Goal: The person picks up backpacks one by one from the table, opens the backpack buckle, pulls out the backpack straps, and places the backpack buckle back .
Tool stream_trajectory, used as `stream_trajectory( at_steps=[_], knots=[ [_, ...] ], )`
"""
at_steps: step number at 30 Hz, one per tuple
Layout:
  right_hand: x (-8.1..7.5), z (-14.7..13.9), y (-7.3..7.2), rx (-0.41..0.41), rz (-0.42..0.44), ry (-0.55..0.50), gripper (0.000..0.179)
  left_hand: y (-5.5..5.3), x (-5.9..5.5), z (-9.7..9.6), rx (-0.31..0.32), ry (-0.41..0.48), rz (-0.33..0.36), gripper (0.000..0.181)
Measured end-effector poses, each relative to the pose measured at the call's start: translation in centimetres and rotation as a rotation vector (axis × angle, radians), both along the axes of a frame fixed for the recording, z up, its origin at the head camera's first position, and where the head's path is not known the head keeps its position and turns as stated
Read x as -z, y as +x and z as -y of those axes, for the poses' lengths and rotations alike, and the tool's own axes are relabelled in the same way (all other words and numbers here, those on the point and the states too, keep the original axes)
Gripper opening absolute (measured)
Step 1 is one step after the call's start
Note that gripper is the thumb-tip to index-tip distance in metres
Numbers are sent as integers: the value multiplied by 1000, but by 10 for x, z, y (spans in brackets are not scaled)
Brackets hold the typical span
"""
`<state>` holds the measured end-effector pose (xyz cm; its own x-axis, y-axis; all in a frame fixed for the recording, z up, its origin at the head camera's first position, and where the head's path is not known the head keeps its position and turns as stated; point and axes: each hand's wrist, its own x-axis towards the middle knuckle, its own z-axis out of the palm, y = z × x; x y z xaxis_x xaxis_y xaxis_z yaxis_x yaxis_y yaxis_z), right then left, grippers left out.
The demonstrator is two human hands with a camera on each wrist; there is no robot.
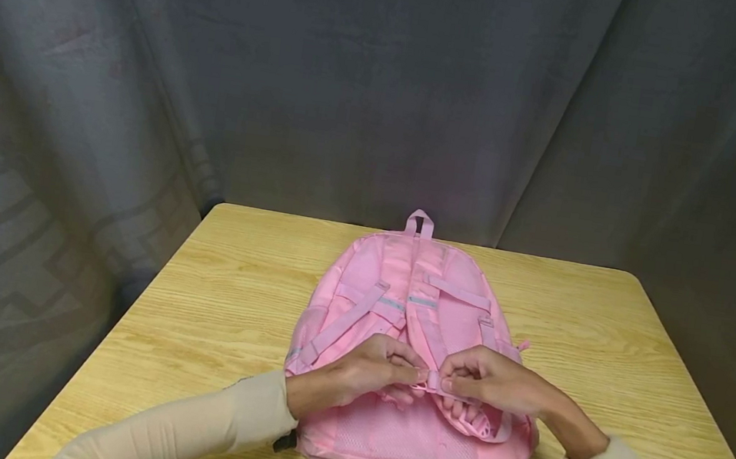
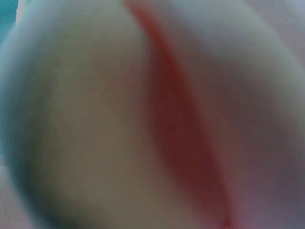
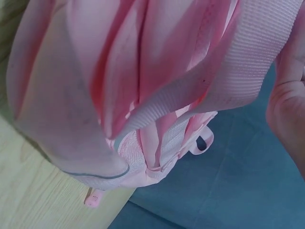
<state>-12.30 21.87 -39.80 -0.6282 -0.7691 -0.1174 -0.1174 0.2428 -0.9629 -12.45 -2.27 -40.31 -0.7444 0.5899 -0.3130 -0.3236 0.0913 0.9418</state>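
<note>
A pink backpack [image 1: 410, 440] lies on the table with its shoulder straps facing up and its top loop toward the far edge. Over its lower half, my left hand [image 1: 377, 370] and right hand [image 1: 498, 378] meet from either side. Between them is a small pink buckle [image 1: 433, 380] on a strap; the left fingertips pinch its left side, the right fingertips its right side. In the right wrist view, a ribbed pink webbing strap [image 3: 257, 47] crosses close to the camera, and part of a hand [image 3: 288, 102] shows at the edge. Blurred close surfaces fill the left wrist view.
The wooden table [image 1: 228, 281] extends on both sides of the backpack. Grey curtains [image 1: 386, 92] hang behind and beside it. A pink zipper pull [image 1: 523, 345] sticks out at the bag's right side. Loose straps [image 1: 345, 323] lie across the back panel.
</note>
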Motion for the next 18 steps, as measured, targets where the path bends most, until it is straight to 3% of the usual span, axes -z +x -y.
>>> stream_trajectory(
  at_steps=[18],
  knots=[
    [1,3,0,5,38,-27,21,0,1,-1,11,6,-3,18]
  ],
)
